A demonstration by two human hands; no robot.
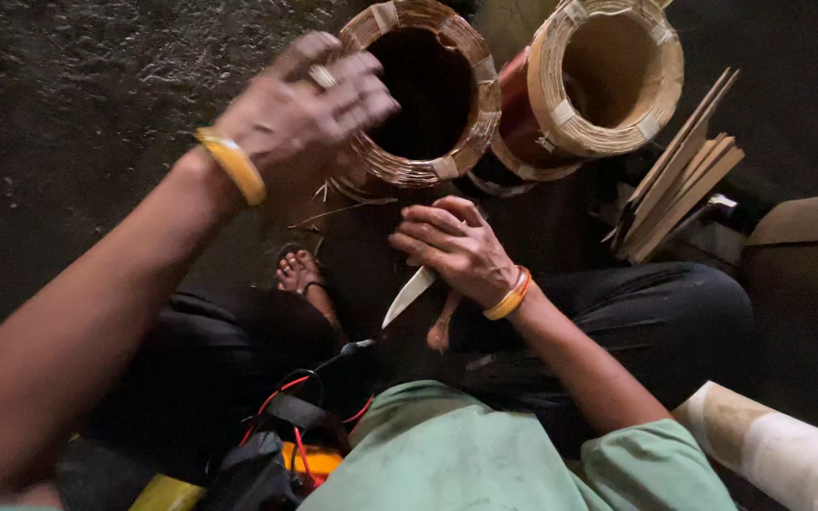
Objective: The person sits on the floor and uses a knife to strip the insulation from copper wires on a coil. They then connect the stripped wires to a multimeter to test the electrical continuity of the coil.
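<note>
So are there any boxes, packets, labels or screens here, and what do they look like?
No boxes, packets, signs or screens show.
Pale tape strips: stuck around the dark woven ring, top middle; plain, nothing readable.
Pale tape strips: around the lighter ring, top right; plain too.
Paper roll: bottom right corner; a tube, tan with a white band.
Flat brown card strips: stacked at the right, beside the rings.

I see one wound coil (425, 95) left of another (603, 80), flat strips (679, 175) stacked at their right.
</note>
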